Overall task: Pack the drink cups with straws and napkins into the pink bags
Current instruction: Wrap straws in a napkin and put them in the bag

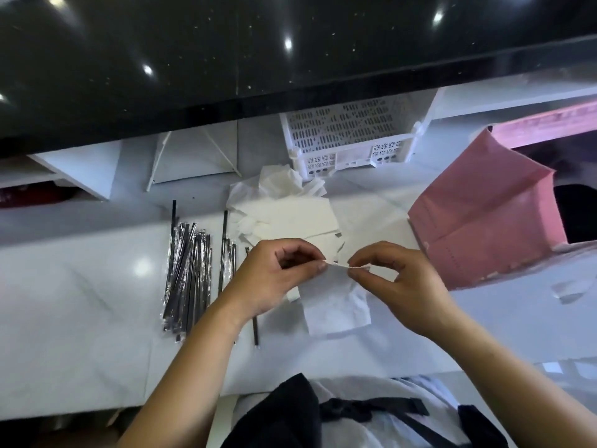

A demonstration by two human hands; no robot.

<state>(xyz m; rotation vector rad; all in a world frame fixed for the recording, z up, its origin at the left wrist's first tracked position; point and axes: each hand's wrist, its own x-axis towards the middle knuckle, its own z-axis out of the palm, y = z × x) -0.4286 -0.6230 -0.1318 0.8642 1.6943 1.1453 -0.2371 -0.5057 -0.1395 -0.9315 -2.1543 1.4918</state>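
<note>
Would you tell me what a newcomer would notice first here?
At the centre, the left hand and the right hand pinch the top edge of a white napkin. Right of them a pink bag lies on its side; left of them lies a bundle of wrapped black straws.

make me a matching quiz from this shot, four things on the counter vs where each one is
1. straws
2. pink bag
3. white basket
4. single napkin

a. at the back, under the dark ledge
b. pinched by the left hand and right hand
c. left of the hands
d. right of the hands

Pairs: 1-c, 2-d, 3-a, 4-b
</note>
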